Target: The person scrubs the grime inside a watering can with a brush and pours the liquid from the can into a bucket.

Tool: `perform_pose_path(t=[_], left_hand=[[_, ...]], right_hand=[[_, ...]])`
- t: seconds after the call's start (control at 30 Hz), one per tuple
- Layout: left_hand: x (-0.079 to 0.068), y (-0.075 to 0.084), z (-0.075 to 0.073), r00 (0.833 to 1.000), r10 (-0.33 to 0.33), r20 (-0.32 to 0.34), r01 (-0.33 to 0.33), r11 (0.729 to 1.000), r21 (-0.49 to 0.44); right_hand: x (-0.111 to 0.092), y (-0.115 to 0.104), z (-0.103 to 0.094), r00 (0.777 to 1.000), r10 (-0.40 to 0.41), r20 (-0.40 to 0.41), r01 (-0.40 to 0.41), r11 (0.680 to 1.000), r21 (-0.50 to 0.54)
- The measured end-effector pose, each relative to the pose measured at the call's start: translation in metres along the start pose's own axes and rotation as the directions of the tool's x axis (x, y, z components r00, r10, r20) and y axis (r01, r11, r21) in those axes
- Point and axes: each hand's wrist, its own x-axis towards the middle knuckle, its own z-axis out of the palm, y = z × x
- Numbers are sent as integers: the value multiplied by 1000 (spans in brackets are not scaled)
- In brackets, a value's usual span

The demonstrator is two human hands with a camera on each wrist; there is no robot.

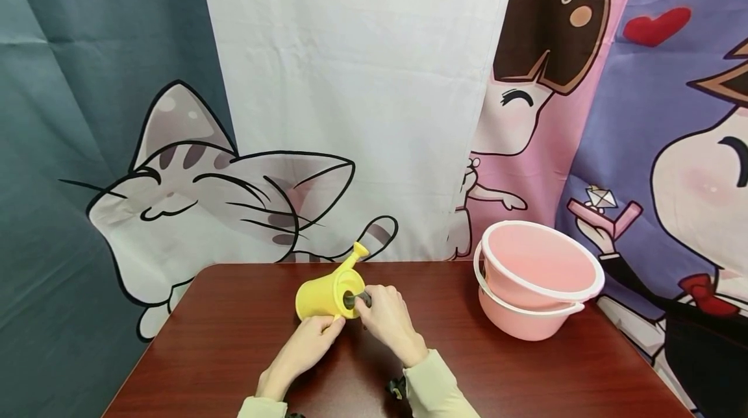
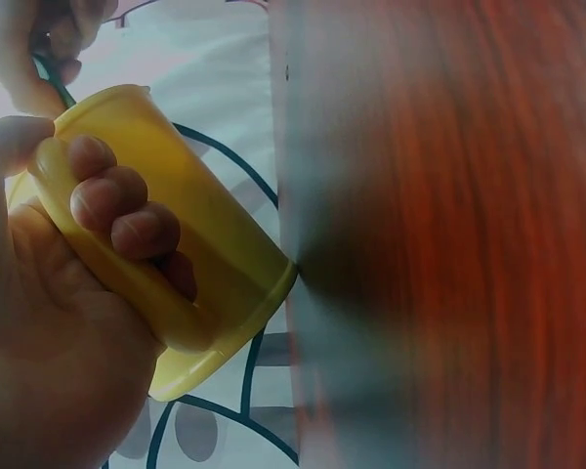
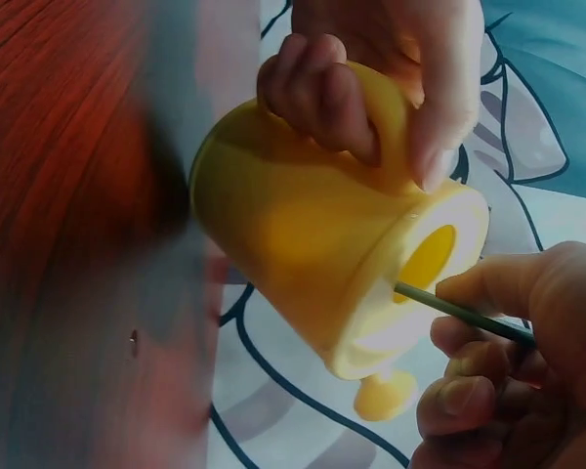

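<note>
A yellow toy watering can (image 1: pixel 318 298) is tipped over above the table, its opening turned towards my right hand and its spout pointing up and away. My left hand (image 1: pixel 310 343) grips the can's handle (image 2: pixel 107 264), fingers curled through the loop. In my right hand (image 1: pixel 388 320) a thin dark green rod (image 3: pixel 469 318) is pinched between thumb and fingers. The rod's tip is at the can's round opening (image 3: pixel 428 262), and in the head view a dark part shows inside it. Fingers hide the rod's other end.
Two pink basins (image 1: pixel 526 324) with white rims, one set in the other, stand at the right of the brown wooden table (image 1: pixel 234 314). Behind the table hangs a printed cloth (image 1: pixel 362 67) with cartoon figures. A small black device (image 1: pixel 396 387) shows by the right wrist.
</note>
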Motion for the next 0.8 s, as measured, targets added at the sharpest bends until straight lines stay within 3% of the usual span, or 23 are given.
perform_pose_path(t=[0.53,0.8], left_hand=[[0,-1,1,1000,-3,20,3,1000,-12],[-1,1,1,1000,-6,5,6,1000,1]], right_hand=[[0,-14,-23,998,5,-60,-3,999,35],[0,-11,-15,998,43,-38,-41,997,59]])
